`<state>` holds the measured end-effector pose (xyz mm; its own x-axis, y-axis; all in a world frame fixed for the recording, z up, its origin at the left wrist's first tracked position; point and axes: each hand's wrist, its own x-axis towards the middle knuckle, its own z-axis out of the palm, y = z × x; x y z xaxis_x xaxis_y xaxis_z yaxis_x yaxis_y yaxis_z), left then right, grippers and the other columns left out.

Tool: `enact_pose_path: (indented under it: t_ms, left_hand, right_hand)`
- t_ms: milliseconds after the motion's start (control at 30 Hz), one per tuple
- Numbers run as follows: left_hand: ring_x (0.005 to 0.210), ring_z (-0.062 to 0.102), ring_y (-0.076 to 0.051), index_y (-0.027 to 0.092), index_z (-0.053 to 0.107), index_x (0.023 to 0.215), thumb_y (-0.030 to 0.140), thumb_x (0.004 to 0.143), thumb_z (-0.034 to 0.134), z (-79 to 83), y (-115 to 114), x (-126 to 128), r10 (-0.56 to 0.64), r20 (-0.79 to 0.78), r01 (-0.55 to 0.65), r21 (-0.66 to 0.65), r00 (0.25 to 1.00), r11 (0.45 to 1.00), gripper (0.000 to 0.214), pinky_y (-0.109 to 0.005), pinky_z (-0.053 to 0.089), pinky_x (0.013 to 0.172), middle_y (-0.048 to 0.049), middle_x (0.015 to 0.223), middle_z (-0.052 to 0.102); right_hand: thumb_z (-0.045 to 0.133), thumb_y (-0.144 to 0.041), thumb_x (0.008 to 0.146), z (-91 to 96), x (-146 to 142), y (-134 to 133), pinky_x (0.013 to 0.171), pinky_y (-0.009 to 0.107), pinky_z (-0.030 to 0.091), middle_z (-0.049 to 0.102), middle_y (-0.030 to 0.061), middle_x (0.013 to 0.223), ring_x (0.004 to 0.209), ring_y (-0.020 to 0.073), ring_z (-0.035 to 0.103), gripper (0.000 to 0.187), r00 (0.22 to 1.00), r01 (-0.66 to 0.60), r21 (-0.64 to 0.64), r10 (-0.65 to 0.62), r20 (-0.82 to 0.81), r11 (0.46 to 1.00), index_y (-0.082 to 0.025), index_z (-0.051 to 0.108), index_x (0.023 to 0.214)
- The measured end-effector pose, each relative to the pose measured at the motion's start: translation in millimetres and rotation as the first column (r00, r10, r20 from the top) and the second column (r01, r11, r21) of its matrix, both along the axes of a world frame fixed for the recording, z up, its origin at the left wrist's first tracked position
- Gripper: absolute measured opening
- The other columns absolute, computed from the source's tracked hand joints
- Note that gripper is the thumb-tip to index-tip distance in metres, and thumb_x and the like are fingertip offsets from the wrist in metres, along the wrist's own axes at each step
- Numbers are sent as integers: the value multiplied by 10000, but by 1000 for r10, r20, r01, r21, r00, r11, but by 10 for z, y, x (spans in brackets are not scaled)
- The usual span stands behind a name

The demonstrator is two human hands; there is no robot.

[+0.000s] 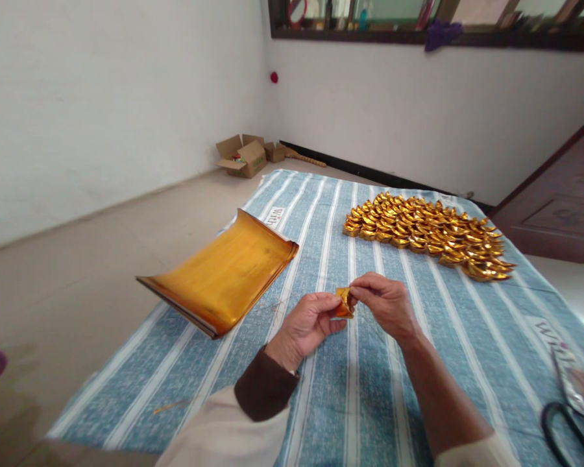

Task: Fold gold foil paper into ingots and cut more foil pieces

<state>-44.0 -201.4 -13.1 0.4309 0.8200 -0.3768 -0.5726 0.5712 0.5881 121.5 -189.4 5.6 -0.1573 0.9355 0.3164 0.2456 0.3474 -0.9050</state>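
My left hand and my right hand meet over the striped cloth, both pinched on one small folded piece of gold paper. The fingers of each hand are closed on it from either side. A stack of gold foil sheets lies to the left of my hands, its edges curling up. Farther back on the right, several folded gold paper ingots lie packed together in a broad patch.
A blue and white striped cloth covers the floor under everything. Black-handled scissors lie at the right edge. Open cardboard boxes stand in the far corner by the white wall. A dark wooden door is at the right.
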Motion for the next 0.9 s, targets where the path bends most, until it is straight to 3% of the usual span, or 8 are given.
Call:
enact_pose_path:
  t_ms: [200,300,400,567,700,900]
  left_hand:
    - [712,645,-150,54,707,812,94,757,661,-6,-5,-2,-4,1,4,-2,1000,1000,82,-228,515,579,-102,810,695]
    - [718,651,-145,53,709,841,80,787,632,24,-3,9,33,10,-32,-19,999,999,97,-215,514,572,-108,843,702]
    - [700,653,-126,57,707,890,69,827,590,40,15,21,134,36,-131,-58,990,990,133,-199,512,562,-106,870,708]
    - [685,659,-121,92,691,848,88,854,581,9,50,21,302,67,-295,-102,951,950,110,-187,505,544,-71,793,702]
    - [643,649,-115,105,682,824,107,838,616,-3,50,19,329,86,-320,-99,940,942,67,-197,510,543,-53,764,695]
    - [642,643,-116,107,676,812,122,794,674,1,36,27,321,97,-314,-80,942,946,24,-193,502,546,-51,756,691]
  right_hand:
    - [633,-261,819,-22,-12,8,645,277,472,646,-11,646,636,135,609,155,1000,9,-6,-9,-3,1000,-200,693,690]
    - [605,-294,846,-32,-24,11,645,286,493,660,-9,685,633,138,627,151,994,108,5,-108,-31,994,-201,706,784]
    - [600,-285,859,-20,-35,-5,635,289,500,672,-2,727,641,141,631,132,974,225,138,-227,-2,964,-206,701,890]
    - [579,-196,882,-43,-130,-64,709,284,517,673,40,829,760,148,644,116,956,114,479,-227,184,870,-202,693,867]
    - [550,-174,904,-125,-235,-90,736,288,535,675,69,889,801,157,653,152,914,51,545,-260,313,837,-187,688,966]
    - [533,-179,914,-178,-286,-99,729,294,541,681,74,884,799,166,658,158,884,93,572,-332,328,815,-168,684,960]
